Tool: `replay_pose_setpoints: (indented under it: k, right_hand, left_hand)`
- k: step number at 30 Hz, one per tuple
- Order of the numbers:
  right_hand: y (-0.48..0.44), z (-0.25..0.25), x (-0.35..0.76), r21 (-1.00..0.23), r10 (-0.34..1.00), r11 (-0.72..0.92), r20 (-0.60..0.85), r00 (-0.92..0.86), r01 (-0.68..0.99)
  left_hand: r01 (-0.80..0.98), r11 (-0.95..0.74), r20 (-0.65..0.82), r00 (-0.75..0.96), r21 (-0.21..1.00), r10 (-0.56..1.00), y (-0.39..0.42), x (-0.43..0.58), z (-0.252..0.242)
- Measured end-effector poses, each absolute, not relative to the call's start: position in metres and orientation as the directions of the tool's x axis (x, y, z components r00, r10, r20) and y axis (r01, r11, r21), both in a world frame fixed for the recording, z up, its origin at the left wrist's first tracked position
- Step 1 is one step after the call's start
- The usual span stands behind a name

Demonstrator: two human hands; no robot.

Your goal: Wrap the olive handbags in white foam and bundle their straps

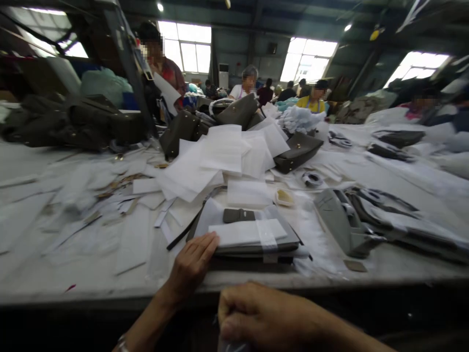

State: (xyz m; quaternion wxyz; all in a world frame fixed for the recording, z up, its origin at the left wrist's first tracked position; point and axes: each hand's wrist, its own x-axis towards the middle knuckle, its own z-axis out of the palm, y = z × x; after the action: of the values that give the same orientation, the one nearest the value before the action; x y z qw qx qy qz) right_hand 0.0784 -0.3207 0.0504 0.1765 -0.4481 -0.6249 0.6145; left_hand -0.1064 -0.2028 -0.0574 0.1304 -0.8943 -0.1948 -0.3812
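In front of me a dark olive-grey handbag [249,249] lies flat on the table. A folded white foam sheet [238,233] rests across it, with clear tape [267,237] running over its right part and down the front edge. My left hand [192,261] lies with outstretched fingers on the left end of the bag and foam. My right hand [256,310] is closed in a fist in front of the table edge, nearest to me. A greyish see-through piece, which looks like plastic film [234,346], shows under this fist. A dark strap [186,230] sticks out at the bag's left.
Loose white foam sheets [223,149] are heaped behind the bag, among more dark bags [298,151]. A small tub [284,197] stands behind it. To the right lies a grey-green tape dispenser [342,222]; scraps [110,186] cover the left. Several people work farther back.
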Motion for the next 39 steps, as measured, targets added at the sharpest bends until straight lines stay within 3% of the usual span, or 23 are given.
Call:
replay_pose_setpoints:
  k: [3, 6, 8, 11, 18, 23, 29, 34, 36, 37, 38, 39]
  right_hand:
    - [-0.292, 0.050, 0.046, -0.965, 0.697, -0.244, -0.246, -0.674, 0.099]
    - [-0.252, 0.052, 0.048, -0.955, 0.784, -0.296, -0.248, -0.570, 0.009]
    - [-0.222, 0.051, 0.064, -0.941, 0.883, -0.334, -0.331, -0.334, 0.049]
    - [-0.182, 0.047, 0.096, -0.923, 0.926, -0.369, -0.376, -0.043, 0.112]
    - [-0.133, 0.027, 0.118, -0.902, 0.916, -0.399, -0.387, 0.101, 0.162]
    - [-0.105, 0.017, 0.113, -0.912, 0.949, -0.304, -0.264, 0.171, 0.277]
    - [-0.090, 0.036, 0.117, -0.885, 0.990, -0.101, -0.044, 0.134, 0.454]
    - [-0.156, 0.110, 0.142, -0.725, 0.941, 0.230, 0.335, 0.040, 0.650]
    - [-0.207, 0.132, 0.146, -0.725, 0.946, 0.297, 0.312, -0.089, 0.621]
    - [-0.235, 0.136, 0.145, -0.719, 0.937, 0.348, 0.251, -0.243, 0.601]
    - [-0.260, 0.135, 0.141, -0.689, 0.904, 0.386, 0.150, -0.400, 0.614]
    - [-0.281, 0.128, 0.135, -0.615, 0.878, 0.454, 0.184, -0.443, 0.645]
  left_hand:
    - [0.458, -0.886, 0.733, 0.626, -0.071, 0.265, -0.205, -0.107, -0.058]
    - [0.466, -0.885, 0.750, 0.583, 0.004, 0.311, -0.208, -0.108, -0.059]
    - [0.473, -0.881, 0.767, 0.556, 0.023, 0.318, -0.210, -0.107, -0.061]
    - [0.482, -0.876, 0.757, 0.576, -0.010, 0.309, -0.210, -0.105, -0.067]
    - [0.472, -0.878, 0.737, 0.563, 0.086, 0.375, -0.208, -0.106, -0.074]
    - [0.466, -0.884, 0.699, 0.622, 0.033, 0.354, -0.208, -0.108, -0.069]
    - [0.471, -0.882, 0.730, 0.594, 0.025, 0.338, -0.207, -0.109, -0.064]
    - [0.470, -0.873, 0.769, 0.509, 0.127, 0.386, -0.203, -0.111, -0.062]
    - [0.471, -0.865, 0.781, 0.470, 0.173, 0.412, -0.200, -0.114, -0.062]
    - [0.475, -0.857, 0.786, 0.445, 0.198, 0.429, -0.199, -0.117, -0.062]
    - [0.479, -0.850, 0.783, 0.433, 0.220, 0.446, -0.198, -0.120, -0.063]
    - [0.487, -0.841, 0.779, 0.422, 0.237, 0.464, -0.197, -0.123, -0.064]
